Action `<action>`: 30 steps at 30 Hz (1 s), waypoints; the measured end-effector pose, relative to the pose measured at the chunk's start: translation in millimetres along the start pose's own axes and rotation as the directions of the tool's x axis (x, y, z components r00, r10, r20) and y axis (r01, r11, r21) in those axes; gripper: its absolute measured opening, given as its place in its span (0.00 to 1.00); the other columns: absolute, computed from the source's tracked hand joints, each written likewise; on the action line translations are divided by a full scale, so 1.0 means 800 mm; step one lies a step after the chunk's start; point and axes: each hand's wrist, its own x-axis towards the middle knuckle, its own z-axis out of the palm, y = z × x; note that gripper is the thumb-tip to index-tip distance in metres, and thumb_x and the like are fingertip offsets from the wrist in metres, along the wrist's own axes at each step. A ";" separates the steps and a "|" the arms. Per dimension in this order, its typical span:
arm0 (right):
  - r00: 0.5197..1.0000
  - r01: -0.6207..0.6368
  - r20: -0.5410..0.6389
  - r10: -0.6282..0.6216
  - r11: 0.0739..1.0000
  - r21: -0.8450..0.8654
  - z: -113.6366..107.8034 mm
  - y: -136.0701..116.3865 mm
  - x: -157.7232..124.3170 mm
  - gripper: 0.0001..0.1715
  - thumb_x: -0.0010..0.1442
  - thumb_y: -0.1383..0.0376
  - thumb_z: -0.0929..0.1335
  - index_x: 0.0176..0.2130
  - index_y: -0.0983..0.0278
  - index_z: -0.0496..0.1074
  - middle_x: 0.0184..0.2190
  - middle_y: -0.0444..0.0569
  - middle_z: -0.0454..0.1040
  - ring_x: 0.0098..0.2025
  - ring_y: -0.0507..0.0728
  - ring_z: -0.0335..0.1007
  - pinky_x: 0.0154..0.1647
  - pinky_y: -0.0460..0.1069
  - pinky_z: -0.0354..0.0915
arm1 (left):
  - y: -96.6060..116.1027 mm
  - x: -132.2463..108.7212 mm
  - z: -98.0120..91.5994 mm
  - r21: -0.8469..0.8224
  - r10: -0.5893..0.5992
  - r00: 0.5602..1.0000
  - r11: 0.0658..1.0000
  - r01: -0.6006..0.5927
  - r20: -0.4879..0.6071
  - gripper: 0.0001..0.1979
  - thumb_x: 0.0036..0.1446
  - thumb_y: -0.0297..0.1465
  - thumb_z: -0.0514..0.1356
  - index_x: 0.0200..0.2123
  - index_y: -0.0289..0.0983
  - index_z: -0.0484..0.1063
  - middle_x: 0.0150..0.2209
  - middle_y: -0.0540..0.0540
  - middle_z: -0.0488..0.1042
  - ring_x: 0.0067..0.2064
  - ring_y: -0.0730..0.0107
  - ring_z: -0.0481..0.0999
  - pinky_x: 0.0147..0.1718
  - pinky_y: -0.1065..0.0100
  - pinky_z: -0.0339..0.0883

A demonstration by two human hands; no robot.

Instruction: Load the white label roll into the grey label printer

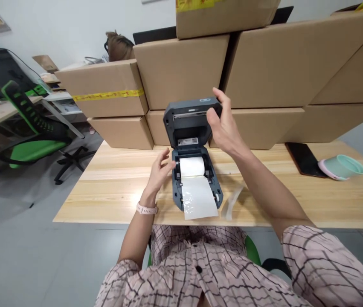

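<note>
A dark grey label printer (178, 196) sits open on the wooden table (111, 187). Its lid (189, 121) stands raised. Inside lies a white label roll (192, 166), and a strip of label paper (198, 198) runs out over the printer's front. My right hand (224, 123) grips the right edge of the raised lid, fingers wrapped over its top. My left hand (160, 170), with a pale watch on the wrist, rests with curled fingers against the printer's left side beside the roll.
Stacked cardboard boxes (181, 70) line the table's back. A black phone (303, 158) and a mint and pink round device (341, 166) lie at the right. A clear backing strip (232, 200) lies right of the printer. A green office chair (30, 128) stands left.
</note>
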 end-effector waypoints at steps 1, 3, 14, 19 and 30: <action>1.000 -0.003 -0.009 0.003 1.000 0.006 0.004 0.008 0.014 0.42 0.68 0.34 0.58 0.70 0.50 0.54 0.72 0.52 0.59 0.72 0.65 0.58 0.72 0.68 0.55 | -0.006 -0.002 0.000 0.035 -0.050 0.997 0.998 0.047 0.063 0.39 0.53 0.45 0.70 0.66 0.40 0.68 0.68 0.34 0.68 0.66 0.45 0.69 0.58 0.51 0.69; 1.000 -0.018 -0.022 0.018 1.000 0.002 0.011 0.025 0.040 0.43 0.67 0.33 0.59 0.69 0.51 0.55 0.72 0.52 0.60 0.72 0.65 0.58 0.72 0.69 0.54 | -0.016 -0.008 0.001 0.107 -0.093 0.983 0.991 0.077 0.161 0.43 0.54 0.45 0.69 0.70 0.41 0.62 0.68 0.35 0.66 0.64 0.46 0.68 0.53 0.54 0.71; 0.961 0.225 0.217 -0.172 0.940 -0.255 -0.007 -0.016 -0.014 0.41 0.68 0.52 0.66 0.73 0.56 0.51 0.68 0.55 0.65 0.70 0.68 0.61 0.71 0.68 0.57 | -0.002 -0.018 0.003 0.388 -0.167 0.971 0.917 0.089 0.172 0.43 0.59 0.41 0.63 0.74 0.40 0.53 0.29 0.53 0.68 0.32 0.66 0.67 0.33 0.67 0.58; 0.520 0.277 0.854 0.035 0.938 -0.207 0.012 0.003 -0.044 0.49 0.64 0.56 0.68 0.75 0.61 0.46 0.66 0.61 0.69 0.62 0.70 0.72 0.57 0.64 0.70 | -0.003 -0.018 0.005 0.406 -0.170 0.970 0.910 0.087 0.172 0.43 0.57 0.36 0.62 0.74 0.38 0.53 0.28 0.54 0.67 0.31 0.67 0.67 0.33 0.67 0.57; 0.292 0.202 0.956 0.028 0.975 -0.090 0.017 0.005 -0.007 0.68 0.50 0.59 0.76 0.77 0.64 0.41 0.62 0.62 0.72 0.54 0.68 0.76 0.51 0.58 0.73 | 0.008 -0.014 0.003 0.464 -0.152 0.963 0.885 0.033 0.221 0.44 0.53 0.30 0.57 0.74 0.35 0.53 0.26 0.54 0.66 0.28 0.68 0.63 0.29 0.68 0.54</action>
